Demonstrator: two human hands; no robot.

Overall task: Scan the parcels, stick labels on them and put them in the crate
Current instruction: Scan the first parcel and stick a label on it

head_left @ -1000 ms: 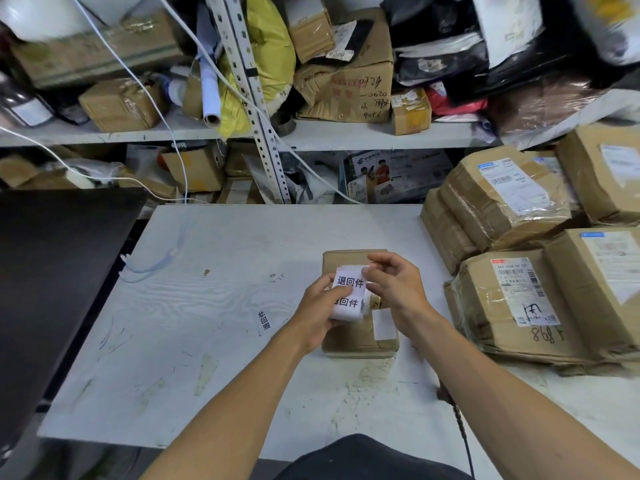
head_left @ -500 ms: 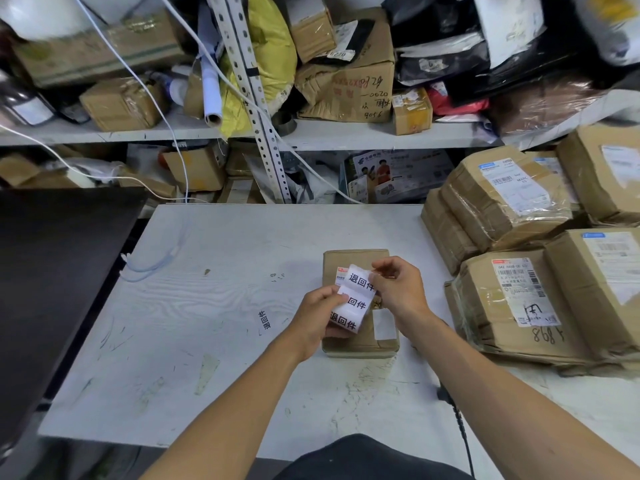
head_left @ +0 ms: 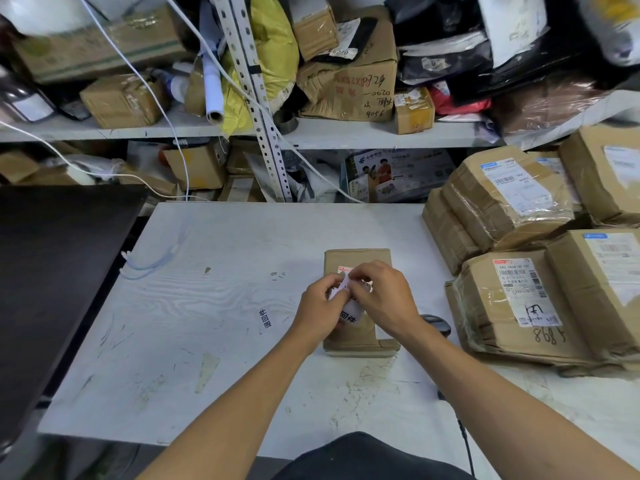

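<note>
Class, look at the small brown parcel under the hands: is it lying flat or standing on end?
Lying flat. The small parcel rests broad face up on the white table, beneath both hands.

Label strip (head_left: pixel 350 315): mostly covered by left hand (head_left: pixel 320 311) and right hand (head_left: pixel 384 299); only lower characters legible. Small parcel (head_left: pixel 358 259): middle hidden behind both hands (red-edged sticker partly showing). Dark scanner (head_left: pixel 437 323): largely hidden behind right wrist. Parcel stack (head_left: pixel 519 299): cut off at right edge, print too small to read.
</note>
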